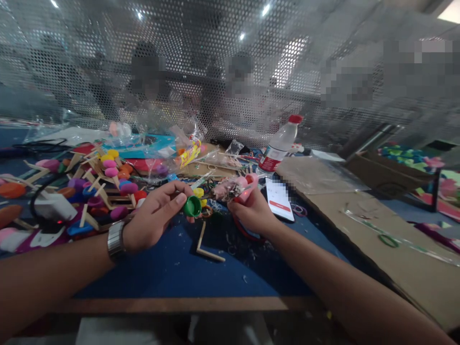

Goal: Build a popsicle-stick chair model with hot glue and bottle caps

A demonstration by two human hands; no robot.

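Note:
My left hand (154,215), with a metal watch (116,239) on its wrist, pinches a small green bottle cap (192,206) with its open side facing me. My right hand (253,215) grips a pink glue gun (248,186). Its front end is caked in a messy clump of dried glue (227,189) and points left at the cap, a short way apart from it. Below the cap, two wooden sticks joined in an L shape (204,251) lie on the blue tabletop (161,278). A yellow cap (198,192) sits just behind the green one.
A heap of coloured caps and wooden sticks (97,191) fills the left side, with a white plug adapter (53,211) and black cable. Behind my right hand stand a water bottle (278,146) and a phone (279,200). Cardboard (359,230) covers the right; perforated metal (201,62) rises behind.

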